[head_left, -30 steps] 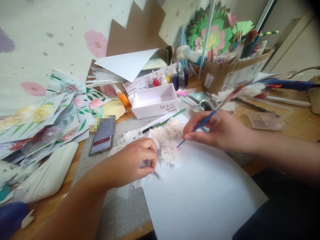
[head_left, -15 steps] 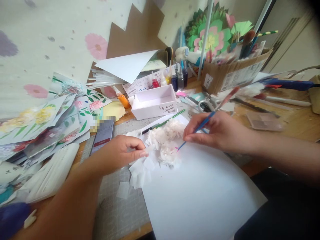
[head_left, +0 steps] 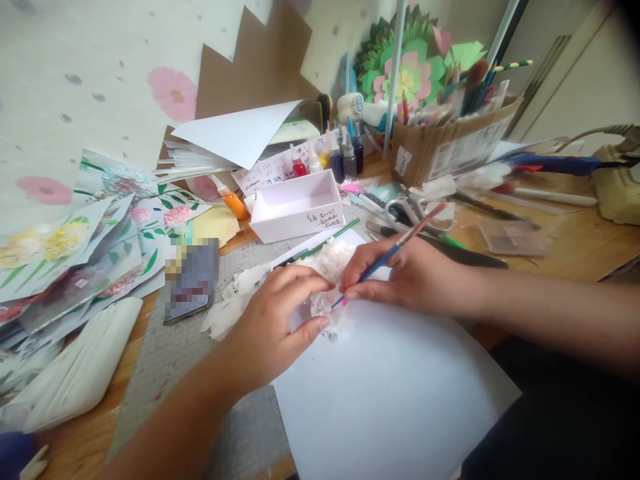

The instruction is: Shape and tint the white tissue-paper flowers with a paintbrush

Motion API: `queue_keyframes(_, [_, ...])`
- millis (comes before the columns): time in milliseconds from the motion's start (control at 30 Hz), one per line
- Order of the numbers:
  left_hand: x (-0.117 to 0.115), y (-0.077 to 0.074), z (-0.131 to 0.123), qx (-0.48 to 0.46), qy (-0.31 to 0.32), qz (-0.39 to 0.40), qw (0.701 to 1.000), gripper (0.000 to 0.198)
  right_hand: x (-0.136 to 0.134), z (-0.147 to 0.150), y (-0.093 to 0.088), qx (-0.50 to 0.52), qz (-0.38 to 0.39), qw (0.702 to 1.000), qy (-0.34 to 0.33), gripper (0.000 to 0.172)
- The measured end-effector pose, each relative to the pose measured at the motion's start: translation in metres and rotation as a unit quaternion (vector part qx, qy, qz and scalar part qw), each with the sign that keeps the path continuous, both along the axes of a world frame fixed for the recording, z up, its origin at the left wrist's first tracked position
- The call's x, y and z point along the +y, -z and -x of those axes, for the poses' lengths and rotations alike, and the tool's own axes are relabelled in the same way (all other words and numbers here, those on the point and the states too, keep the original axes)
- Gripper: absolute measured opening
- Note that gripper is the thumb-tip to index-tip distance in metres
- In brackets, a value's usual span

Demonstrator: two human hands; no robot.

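Note:
My right hand (head_left: 395, 273) grips a blue paintbrush (head_left: 379, 265), its reddish-brown end up and its thin blue end down. That lower end meets a crumpled white tissue-paper piece (head_left: 320, 303), where a small pink spot shows. My left hand (head_left: 285, 313) curves around the left side of this piece, thumb and index finger apart. Whether the fingertips touch the tissue I cannot tell. More ruffled tissue paper (head_left: 336, 259) lies just behind, on a large white sheet (head_left: 395, 373). Loose tissue petals (head_left: 227, 310) lie behind my left hand.
A grey cutting mat (head_left: 155, 373) lies under the sheet. Behind stand a white box (head_left: 295, 210), an orange bottle (head_left: 233, 200) and several colour bottles. A phone (head_left: 193, 280) and flower pictures (head_left: 65, 267) are left; scissors (head_left: 405, 212) and a cardboard box (head_left: 450, 147) of brushes right.
My left hand has let go of a small white paper piece and moved right, its fingers now spread around the tissue. My right hand and the brush have shifted slightly left in the view.

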State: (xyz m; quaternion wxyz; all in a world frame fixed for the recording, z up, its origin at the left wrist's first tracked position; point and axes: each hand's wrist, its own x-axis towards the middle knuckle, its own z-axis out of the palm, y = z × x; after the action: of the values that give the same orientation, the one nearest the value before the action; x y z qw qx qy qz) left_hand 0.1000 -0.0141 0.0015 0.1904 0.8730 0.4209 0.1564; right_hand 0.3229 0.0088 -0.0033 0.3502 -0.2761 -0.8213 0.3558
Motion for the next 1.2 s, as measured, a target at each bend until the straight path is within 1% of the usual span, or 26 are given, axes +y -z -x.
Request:
queue_keyframes(100, [0.000, 0.003, -0.005, 0.015, 0.015, 0.006, 1.000, 0.028, 0.000, 0.003, 0.001, 0.010, 0.009, 1.000, -0.012, 0.014])
queue_keyframes(200, [0.002, 0.007, -0.007, 0.020, 0.027, 0.008, 0.999, 0.017, -0.002, 0.003, -0.002, 0.008, 0.025, 1.000, -0.008, 0.015])
queue_keyframes(267, [0.003, 0.009, -0.006, 0.009, 0.031, -0.003, 0.999, 0.007, -0.002, 0.001, -0.006, 0.007, 0.036, 0.999, 0.017, 0.016])
queue_keyframes(300, [0.003, 0.009, -0.005, 0.002, 0.033, -0.009, 0.999, 0.006, -0.002, 0.001, -0.008, 0.006, 0.040, 0.999, 0.035, 0.017])
queue_keyframes(400, [0.004, 0.008, -0.003, -0.008, 0.038, -0.009, 0.999, 0.010, 0.000, -0.002, -0.011, -0.009, 0.046, 0.996, 0.078, 0.016])
queue_keyframes(467, [0.004, 0.006, -0.001, -0.007, 0.040, -0.004, 0.999, 0.011, 0.001, -0.002, -0.010, -0.027, 0.040, 0.995, 0.085, 0.015])
queue_keyframes(600, [0.005, 0.005, -0.001, -0.004, 0.041, -0.002, 0.999, 0.011, 0.003, -0.001, -0.007, -0.057, 0.023, 0.996, 0.064, 0.015])
queue_keyframes(800, [0.008, 0.003, 0.004, 0.010, 0.047, 0.005, 0.999, 0.010, 0.000, -0.003, -0.007, -0.065, 0.051, 0.996, 0.025, 0.017])
queue_keyframes(867, [0.012, 0.000, 0.011, 0.009, 0.030, 0.005, 1.000, 0.011, -0.001, -0.004, -0.008, -0.068, 0.060, 0.996, 0.015, 0.016])
queue_keyframes(933, [0.016, -0.005, 0.021, 0.008, -0.017, 0.000, 1.000, 0.011, -0.002, -0.005, -0.009, -0.063, 0.062, 0.996, 0.017, 0.015])
queue_keyframes(1000, [0.019, -0.010, 0.030, 0.025, -0.074, -0.004, 0.997, 0.009, -0.002, -0.005, -0.009, -0.050, 0.055, 0.997, 0.035, 0.015])
queue_keyframes(1033, [0.020, -0.012, 0.033, 0.038, -0.093, -0.003, 0.995, 0.009, -0.002, -0.005, -0.009, -0.043, 0.047, 0.997, 0.046, 0.015])
queue_keyframes(1100, [0.019, -0.013, 0.034, 0.064, -0.104, -0.001, 0.992, 0.017, -0.002, -0.005, -0.008, -0.033, 0.032, 0.997, 0.062, 0.015])
queue_keyframes(1200, [0.016, -0.009, 0.027, 0.073, -0.095, -0.004, 0.993, 0.025, 0.000, -0.004, -0.006, -0.032, 0.015, 0.997, 0.065, 0.014])
